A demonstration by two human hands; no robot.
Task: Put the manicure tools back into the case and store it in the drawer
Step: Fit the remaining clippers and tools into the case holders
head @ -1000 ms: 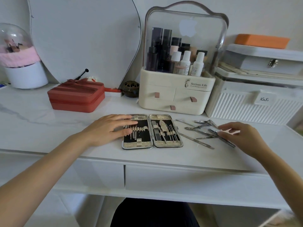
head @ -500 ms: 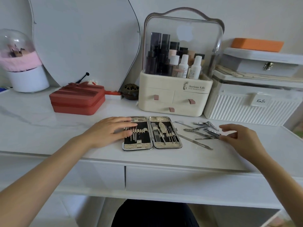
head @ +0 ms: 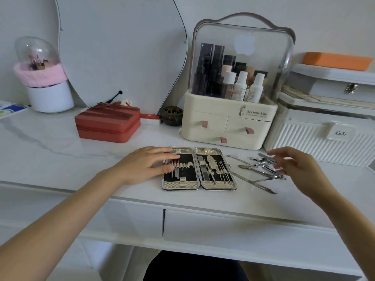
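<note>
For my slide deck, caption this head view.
Left hand steadies the open manicure case; right hand reaches the loose tools.

White marble-look vanity (head: 50,142), pale wall (head: 324,23)

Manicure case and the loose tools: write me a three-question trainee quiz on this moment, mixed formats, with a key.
1. True or false: the manicure case lies shut on the table.
2. Multiple choice: the loose tools lie (A) left of the case, (B) right of the case, (C) on the red box.
3. Fill in: the left hand rests its fingers on the ____ half of the case.

Key:
1. False. It lies open, both halves flat, with some tools in their slots.
2. B. They lie in a heap beside the right hand, whose fingers reach over them.
3. Left.
</note>
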